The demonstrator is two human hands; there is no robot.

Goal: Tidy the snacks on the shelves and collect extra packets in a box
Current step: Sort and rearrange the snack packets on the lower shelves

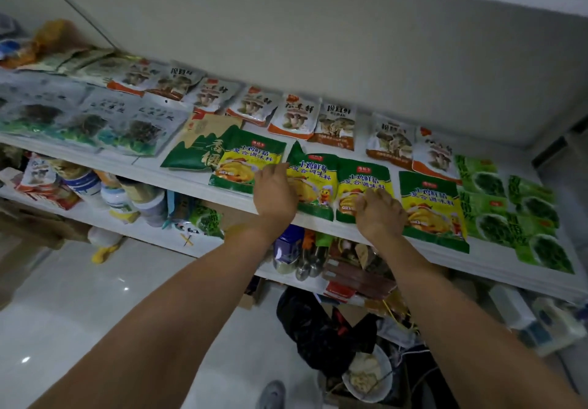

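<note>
Broadly, you look well into the tidying. The top shelf (496, 265), running from nine to four o'clock, carries its packets laid flat in rows: mushroom packets (294, 117) along the back, grey-green packets (95, 122) at ten o'clock, bright green packets (521, 211) at three o'clock, and four green-and-yellow packets (432, 205) across the front at the centre. That front row seems to be the part in hand, since its packets overlap and sit askew, one with a corner turned up. The lower shelf (143, 233) at eight o'clock is a jumble of jars and packets, so I judge that work is left there, and no collecting box can be made out. Your left hand (275, 192) lies nearly flat, fingers relaxed, pressing where the first and second green-and-yellow packets meet. Your right hand (380, 214), at four o'clock from it, rests on the third packet with its fingers bent down; whether they pinch the packet I cannot tell.
</note>
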